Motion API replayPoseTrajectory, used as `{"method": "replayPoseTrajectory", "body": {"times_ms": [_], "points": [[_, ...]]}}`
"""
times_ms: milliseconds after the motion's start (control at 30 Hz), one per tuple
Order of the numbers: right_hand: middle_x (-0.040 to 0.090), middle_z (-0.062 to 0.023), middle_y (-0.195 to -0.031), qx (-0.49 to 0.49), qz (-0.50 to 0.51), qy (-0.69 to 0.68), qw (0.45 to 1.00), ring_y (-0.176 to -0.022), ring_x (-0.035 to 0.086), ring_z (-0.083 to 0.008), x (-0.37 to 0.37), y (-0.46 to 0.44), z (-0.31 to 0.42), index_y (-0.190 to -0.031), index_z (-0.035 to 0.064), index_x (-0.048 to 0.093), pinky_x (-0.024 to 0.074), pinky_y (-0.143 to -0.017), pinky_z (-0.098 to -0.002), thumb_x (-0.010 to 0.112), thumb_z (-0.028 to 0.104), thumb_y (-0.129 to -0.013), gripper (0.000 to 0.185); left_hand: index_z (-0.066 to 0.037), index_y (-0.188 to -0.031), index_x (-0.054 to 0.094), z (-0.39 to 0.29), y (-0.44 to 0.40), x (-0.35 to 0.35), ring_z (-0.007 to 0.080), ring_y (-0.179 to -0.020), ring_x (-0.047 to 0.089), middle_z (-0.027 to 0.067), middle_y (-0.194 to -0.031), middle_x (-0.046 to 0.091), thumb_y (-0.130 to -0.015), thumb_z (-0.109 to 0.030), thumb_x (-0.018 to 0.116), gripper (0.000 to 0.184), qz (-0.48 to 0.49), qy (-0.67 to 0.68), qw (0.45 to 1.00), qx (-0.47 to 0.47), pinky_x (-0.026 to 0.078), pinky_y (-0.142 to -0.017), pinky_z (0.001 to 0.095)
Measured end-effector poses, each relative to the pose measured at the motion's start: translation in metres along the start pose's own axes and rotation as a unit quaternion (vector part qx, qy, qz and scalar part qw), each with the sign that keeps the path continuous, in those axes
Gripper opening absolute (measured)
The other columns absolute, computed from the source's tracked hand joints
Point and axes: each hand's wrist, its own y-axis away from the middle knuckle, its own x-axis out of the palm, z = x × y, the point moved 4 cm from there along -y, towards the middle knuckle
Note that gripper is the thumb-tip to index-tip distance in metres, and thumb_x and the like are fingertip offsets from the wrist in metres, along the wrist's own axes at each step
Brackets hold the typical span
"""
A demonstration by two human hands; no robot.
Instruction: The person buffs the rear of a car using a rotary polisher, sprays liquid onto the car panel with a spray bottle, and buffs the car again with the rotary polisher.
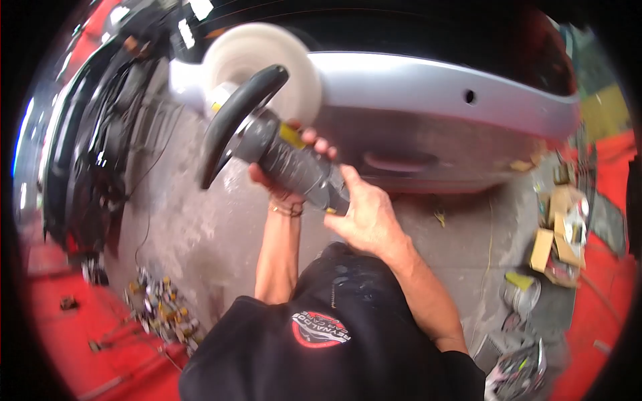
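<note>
I hold a grey and black polisher [298,168] with both hands, tilted up to the left. My left hand [284,192] is wrapped around the body from below, its fingertips showing on the far side. Around the rear grip is my right hand [369,212], closed. A curved black handle [244,123] arches over the front of the tool, which neither hand touches. The round whitish buffing pad [297,70] is blurred and overlaps the silver car panel [401,81]; contact between them cannot be made out.
A dark car part [83,154] stands at the left. Bottles and cans [164,307] cluster on the floor at lower left. Cardboard boxes [565,230], a bucket [521,294] and a plastic bag [518,374] are on the right. A thin cord [148,217] runs along the floor.
</note>
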Motion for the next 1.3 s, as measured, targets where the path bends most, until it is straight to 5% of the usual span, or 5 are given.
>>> {"method": "replayPoseTrajectory", "body": {"times_ms": [500,700,900,1067,1300], "points": [[0.08,-0.0206,-0.098,-0.132,0.041,-0.233,0.963,-0.095,0.078,-0.0478,-0.072,0.159,-0.086,-0.146,0.0083,0.053,0.0626,-0.082,-0.0509,0.096,0.021,-0.074,0.084,-0.003,-0.149,0.05,0.159,0.075,0.199,0.0312,-0.115,0.059,0.0143,-0.121,0.058,-0.071,-0.044,0.092,0.097,-0.163,-0.435,0.885,0.037,0.049,-0.107,0.0457],[0.062,-0.0296,-0.155,-0.205,0.109,-0.203,0.951,-0.146,0.058,-0.0487,-0.095,0.207,-0.091,-0.175,0.017,0.027,0.0459,-0.122,-0.0557,0.1,0.043,-0.075,0.126,-0.003,-0.154,0.05,0.189,0.139,0.258,0.0297,-0.124,0.058,0.0152,-0.13,0.059,-0.077,-0.037,0.091,0.094,-0.203,-0.547,0.809,0.069,0.046,-0.112,0.046],[0.056,-0.0214,-0.168,0.014,0.436,-0.235,0.868,-0.155,0.053,-0.0426,-0.094,0.271,-0.219,-0.176,0.0178,0.037,0.0441,-0.127,-0.0501,0.086,0.065,-0.09,0.11,-0.002,-0.148,0.063,0.207,0.232,0.292,0.032,-0.119,0.068,0.0167,-0.137,0.068,-0.083,-0.024,0.086,0.072,-0.303,-0.648,0.692,0.094,0.055,-0.108,0.0472],[0.05,-0.0261,-0.171,0.257,0.379,0.029,0.888,-0.161,0.044,-0.0425,-0.025,0.436,-0.492,-0.17,0.005,0.048,0.0333,-0.134,-0.0484,0.065,0.075,-0.101,0.1,0.001,-0.15,0.059,0.199,0.383,0.285,0.0233,-0.117,0.071,0.012,-0.138,0.07,-0.081,-0.009,0.096,0.079,-0.474,-0.676,0.561,0.062,0.06,-0.106,0.0423],[0.056,-0.0211,-0.167,0.096,0.382,-0.145,0.908,-0.159,0.048,-0.0353,-0.059,0.483,-0.319,-0.164,0.0089,0.056,0.0369,-0.132,-0.0474,0.08,0.059,-0.099,0.086,0.0,-0.152,0.054,0.259,0.523,0.258,0.0206,-0.118,0.067,0.0104,-0.139,0.066,-0.084,-0.002,0.095,0.08,-0.466,-0.706,0.53,0.064,0.06,-0.1,0.039]]}}
